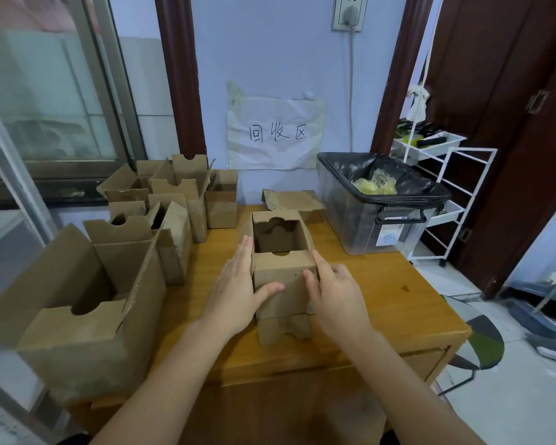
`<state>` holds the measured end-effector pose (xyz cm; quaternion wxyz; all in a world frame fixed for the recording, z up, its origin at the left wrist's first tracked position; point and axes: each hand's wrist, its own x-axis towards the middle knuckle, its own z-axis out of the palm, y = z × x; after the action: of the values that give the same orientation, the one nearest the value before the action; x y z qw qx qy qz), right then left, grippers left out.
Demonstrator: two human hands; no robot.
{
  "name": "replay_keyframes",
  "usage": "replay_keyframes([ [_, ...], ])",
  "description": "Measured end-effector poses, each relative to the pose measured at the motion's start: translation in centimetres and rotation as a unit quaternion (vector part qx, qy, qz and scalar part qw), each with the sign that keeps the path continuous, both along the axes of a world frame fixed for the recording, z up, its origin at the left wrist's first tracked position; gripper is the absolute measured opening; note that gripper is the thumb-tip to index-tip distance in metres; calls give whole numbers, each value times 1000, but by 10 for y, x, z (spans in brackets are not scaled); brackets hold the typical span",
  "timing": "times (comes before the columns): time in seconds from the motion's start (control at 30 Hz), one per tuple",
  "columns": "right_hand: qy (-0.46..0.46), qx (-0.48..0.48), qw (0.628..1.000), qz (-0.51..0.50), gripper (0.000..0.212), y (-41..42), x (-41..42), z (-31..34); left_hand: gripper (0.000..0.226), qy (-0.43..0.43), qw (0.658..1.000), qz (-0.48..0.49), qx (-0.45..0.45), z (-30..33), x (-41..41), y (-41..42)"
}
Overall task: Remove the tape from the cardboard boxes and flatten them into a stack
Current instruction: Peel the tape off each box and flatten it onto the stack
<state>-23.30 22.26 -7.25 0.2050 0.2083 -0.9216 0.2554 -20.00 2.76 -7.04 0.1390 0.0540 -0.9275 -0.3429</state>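
Note:
A small brown cardboard box (283, 271) stands in the middle of the wooden table (382, 300), its top flaps open and a bottom flap sticking out toward me. My left hand (238, 293) presses flat against its left side, thumb across the front. My right hand (334, 297) holds its right side, fingers on the front edge. A flattened box (294, 202) lies behind it near the wall. Several open boxes (174, 203) stand in a group at the back left, and a large open box (77, 303) sits at the near left.
A clear plastic bin (382, 207) lined with a black bag holds crumpled tape at the back right. A white wire rack (453, 194) stands beyond the table's right edge. A paper sign (275, 133) hangs on the wall. A stool (482, 345) is at the right.

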Motion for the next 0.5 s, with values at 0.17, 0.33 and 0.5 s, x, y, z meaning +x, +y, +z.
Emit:
replay_keyframes([
  [0.17, -37, 1, 999, -4, 74, 1, -1, 17, 113, 30, 999, 4, 24, -13, 5, 4],
  [0.33, -79, 74, 994, -26, 102, 0, -1, 29, 110, 27, 998, -47, -33, -18, 15, -1],
  [0.5, -109, 126, 985, -45, 133, -5, 1, 39, 105, 11, 982, -94, -166, -8, 35, 2],
])
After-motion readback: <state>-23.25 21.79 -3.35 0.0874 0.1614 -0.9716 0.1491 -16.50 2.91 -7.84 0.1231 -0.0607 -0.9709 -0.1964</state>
